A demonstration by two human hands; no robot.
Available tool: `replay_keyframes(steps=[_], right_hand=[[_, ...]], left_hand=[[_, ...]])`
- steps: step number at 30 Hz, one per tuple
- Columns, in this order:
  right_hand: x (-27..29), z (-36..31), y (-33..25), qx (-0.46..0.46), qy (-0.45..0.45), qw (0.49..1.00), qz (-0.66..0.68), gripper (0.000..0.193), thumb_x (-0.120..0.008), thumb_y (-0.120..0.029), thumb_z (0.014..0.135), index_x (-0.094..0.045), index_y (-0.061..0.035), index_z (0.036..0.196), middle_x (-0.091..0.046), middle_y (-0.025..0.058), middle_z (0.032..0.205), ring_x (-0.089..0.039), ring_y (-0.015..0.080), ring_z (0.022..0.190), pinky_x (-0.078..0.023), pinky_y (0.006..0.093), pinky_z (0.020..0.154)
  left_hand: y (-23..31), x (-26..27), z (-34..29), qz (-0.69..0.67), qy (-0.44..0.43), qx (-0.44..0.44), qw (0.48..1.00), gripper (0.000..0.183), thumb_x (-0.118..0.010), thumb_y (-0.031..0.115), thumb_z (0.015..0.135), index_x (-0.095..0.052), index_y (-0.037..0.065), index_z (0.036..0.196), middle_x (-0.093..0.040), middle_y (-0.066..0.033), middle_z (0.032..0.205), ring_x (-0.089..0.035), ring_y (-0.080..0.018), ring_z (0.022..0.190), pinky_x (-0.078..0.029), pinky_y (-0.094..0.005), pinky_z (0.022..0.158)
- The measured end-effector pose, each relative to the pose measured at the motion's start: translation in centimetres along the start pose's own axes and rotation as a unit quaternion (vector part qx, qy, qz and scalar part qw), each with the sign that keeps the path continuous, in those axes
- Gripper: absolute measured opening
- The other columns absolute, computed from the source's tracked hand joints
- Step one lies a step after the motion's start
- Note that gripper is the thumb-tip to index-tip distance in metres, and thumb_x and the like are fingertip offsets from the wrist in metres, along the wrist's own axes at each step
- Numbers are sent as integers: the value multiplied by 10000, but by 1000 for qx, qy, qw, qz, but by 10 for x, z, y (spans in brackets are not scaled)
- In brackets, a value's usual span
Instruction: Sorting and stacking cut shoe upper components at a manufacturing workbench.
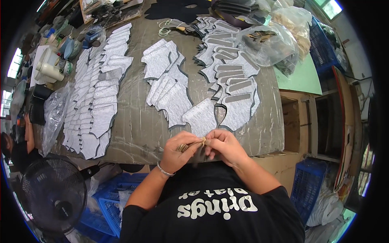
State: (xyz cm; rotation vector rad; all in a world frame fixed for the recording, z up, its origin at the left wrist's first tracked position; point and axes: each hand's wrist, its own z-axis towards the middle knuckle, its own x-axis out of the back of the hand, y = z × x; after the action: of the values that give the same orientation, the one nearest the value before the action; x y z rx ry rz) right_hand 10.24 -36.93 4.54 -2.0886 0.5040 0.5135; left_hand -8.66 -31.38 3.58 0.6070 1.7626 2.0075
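Note:
My left hand (177, 150), with a metal bangle at its wrist, is closed round a small bundle of tan strips (184, 148). Between the fingertips of both hands, just in front of my body, is a small tan piece (204, 141). My right hand (225, 146) pinches that piece; its exact kind is too small to make out. Right beyond my fingers lies a grey fabric cut piece (201, 117) at the near end of the middle row. To its right, more grey pieces carry dark grey strips (238, 98) along one edge.
Overlapping grey pieces (95, 105) fill the table's left side. Clear plastic bags (267, 44) and dark material (176, 9) lie at the back. A black fan (54, 196) stands lower left, blue crates (308, 182) on both sides. Another person's arm (29, 133) shows far left.

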Motion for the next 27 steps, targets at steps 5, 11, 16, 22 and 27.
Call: replay_keyframes(steps=[5,11,16,22,27], right_hand=[[38,-19,-1,210,181,961,2,58,-605,-42,903,-564,-3,917,-643,113,850,-648,163,700,-549,269,577],[152,-80,-61,395,398,821,-111,97,-624,-62,911,-585,16,954,-636,54,803,-612,114,696,-515,246,649],[165,-79,-69,364,498,686,-387,262,-703,-34,832,-646,37,1078,-654,55,963,-630,119,808,-516,255,709],[45,-39,-37,188,158,888,-388,247,-780,-157,806,-705,3,978,-640,7,779,-526,47,654,-436,208,587],[49,-27,-29,176,149,886,-403,149,-730,-135,837,-683,4,858,-627,-5,691,-514,47,606,-426,207,578]], left_hand=[[-4,-8,1,89,99,-86,987,146,-731,-74,757,-718,-5,885,-658,-93,889,-614,-124,766,-488,-240,670],[-11,-15,-8,-25,149,77,986,64,-685,-67,817,-698,-40,874,-654,-72,847,-575,-71,594,-438,-209,501],[-3,-21,-1,-68,160,179,968,43,-664,-8,858,-677,-45,876,-588,-19,611,-491,-50,461,-355,-202,420],[-2,-23,-4,-74,123,197,970,68,-676,24,870,-678,-43,883,-576,-2,596,-474,-43,457,-342,-200,417],[-7,-23,-10,-32,123,173,977,251,-665,18,864,-673,-16,1112,-672,-62,996,-581,-74,584,-452,-222,532]])
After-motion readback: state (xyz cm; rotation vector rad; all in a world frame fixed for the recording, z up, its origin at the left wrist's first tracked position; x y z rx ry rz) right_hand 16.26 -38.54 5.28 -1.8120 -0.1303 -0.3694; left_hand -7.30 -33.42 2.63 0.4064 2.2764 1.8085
